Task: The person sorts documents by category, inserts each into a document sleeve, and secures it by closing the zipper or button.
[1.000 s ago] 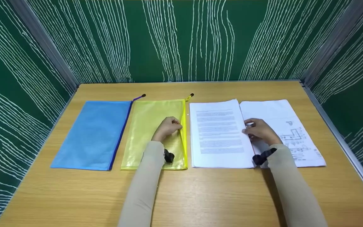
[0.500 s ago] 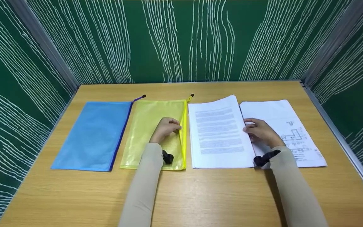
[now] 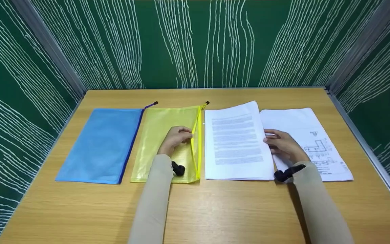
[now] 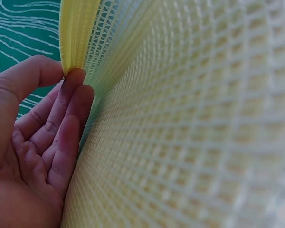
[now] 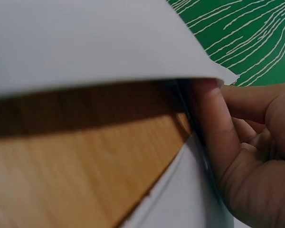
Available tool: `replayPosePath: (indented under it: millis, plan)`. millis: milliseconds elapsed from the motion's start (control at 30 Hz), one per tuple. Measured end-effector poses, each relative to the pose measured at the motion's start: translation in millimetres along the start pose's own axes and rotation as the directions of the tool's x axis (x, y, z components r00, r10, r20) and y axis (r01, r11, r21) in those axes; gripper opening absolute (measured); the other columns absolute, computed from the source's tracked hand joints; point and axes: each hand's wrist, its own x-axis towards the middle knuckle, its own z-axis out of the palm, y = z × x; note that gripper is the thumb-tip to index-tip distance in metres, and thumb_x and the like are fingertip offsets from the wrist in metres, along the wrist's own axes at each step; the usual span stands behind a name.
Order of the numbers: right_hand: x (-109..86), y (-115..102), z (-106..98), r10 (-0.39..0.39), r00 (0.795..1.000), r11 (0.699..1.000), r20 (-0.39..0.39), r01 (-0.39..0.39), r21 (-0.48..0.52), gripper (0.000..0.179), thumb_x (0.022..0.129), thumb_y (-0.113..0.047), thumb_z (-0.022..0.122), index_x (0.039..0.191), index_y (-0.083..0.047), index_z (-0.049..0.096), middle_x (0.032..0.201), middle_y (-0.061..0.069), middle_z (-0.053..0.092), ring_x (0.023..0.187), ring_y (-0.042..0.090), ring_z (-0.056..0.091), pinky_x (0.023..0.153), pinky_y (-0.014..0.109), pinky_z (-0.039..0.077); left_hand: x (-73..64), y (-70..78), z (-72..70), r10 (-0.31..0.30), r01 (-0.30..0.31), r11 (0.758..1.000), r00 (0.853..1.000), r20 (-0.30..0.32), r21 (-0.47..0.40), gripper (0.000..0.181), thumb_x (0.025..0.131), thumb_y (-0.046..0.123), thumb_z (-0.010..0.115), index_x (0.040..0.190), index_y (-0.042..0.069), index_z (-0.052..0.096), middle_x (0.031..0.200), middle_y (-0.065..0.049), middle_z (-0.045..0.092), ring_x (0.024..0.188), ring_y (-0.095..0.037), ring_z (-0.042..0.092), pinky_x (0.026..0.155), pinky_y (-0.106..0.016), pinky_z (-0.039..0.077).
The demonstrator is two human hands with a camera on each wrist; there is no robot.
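Note:
My left hand pinches the upper edge of a yellow mesh zipper pouch between thumb and fingers, and the pouch gapes along its right side. In the left wrist view the zipper strip is caught at the fingertips, with the mesh beside them. My right hand grips the right edge of a stack of printed paper; its right side is lifted off the table. From the right wrist, the thumb and fingers hold the sheet's edge, with wood visible beneath. A second paper stack with a drawing lies under the right hand.
A blue zipper pouch lies flat at the left, its purple pull pointing to the back. Green walls with white lines enclose the wooden table at the back and both sides.
The yellow pouch's mouth has opened wider as my left hand drew its edge slightly left. The printed stack's right edge has risen in my right hand.

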Motion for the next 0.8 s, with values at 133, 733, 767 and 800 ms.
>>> replayPosePath:
  millis: [133, 733, 767, 800]
  plan:
    - [-2.2, 2.1, -2.1, -0.01, 1.0, 0.996, 0.023, 0.008, 0.09, 0.069, 0.094, -0.015, 0.063, 0.152, -0.01, 0.027, 0.109, -0.009, 0.06, 0.09, 0.006, 0.067, 0.074, 0.023, 0.057, -0.4, 0.7, -0.9, -0.004, 0.004, 1.0, 1.0, 0.005, -0.026, 0.022, 0.082, 0.007, 0.07, 0.103, 0.002, 0.067, 0.088, -0.003, 0.066, 0.073, -0.015, 0.06, 0.067, -0.026, 0.052]
    - [-4.7, 2.2, -2.6, -0.005, 0.999, 0.939, 0.048, -0.012, 0.344, 0.073, 0.091, -0.006, 0.065, 0.152, -0.011, 0.026, 0.099, -0.006, 0.069, 0.083, 0.009, 0.068, 0.07, 0.022, 0.057, -0.1, -2.8, -3.7, 0.009, -0.006, 0.997, 0.999, 0.034, -0.082, 0.02, 0.084, 0.006, 0.068, 0.103, 0.001, 0.064, 0.093, -0.005, 0.062, 0.079, -0.016, 0.061, 0.074, -0.028, 0.053]
    - [-4.9, 1.4, -2.4, -0.001, 0.999, 0.936, 0.05, -0.016, 0.35, 0.073, 0.091, -0.006, 0.064, 0.153, -0.011, 0.026, 0.099, -0.006, 0.07, 0.083, 0.009, 0.068, 0.07, 0.022, 0.057, -0.2, -2.7, -3.5, 0.009, -0.006, 0.997, 0.999, 0.036, -0.079, 0.02, 0.084, 0.006, 0.068, 0.103, 0.002, 0.064, 0.093, -0.005, 0.062, 0.079, -0.016, 0.061, 0.074, -0.028, 0.053]
    - [-5.1, 0.6, -2.1, 0.0, 0.999, 0.935, 0.049, -0.017, 0.355, 0.072, 0.091, -0.005, 0.064, 0.152, -0.011, 0.026, 0.098, -0.006, 0.07, 0.081, 0.009, 0.068, 0.068, 0.021, 0.057, -0.4, -2.5, -3.4, 0.01, -0.008, 0.997, 0.999, 0.037, -0.074, 0.02, 0.084, 0.007, 0.067, 0.104, 0.002, 0.064, 0.093, -0.005, 0.062, 0.079, -0.016, 0.061, 0.074, -0.028, 0.053]
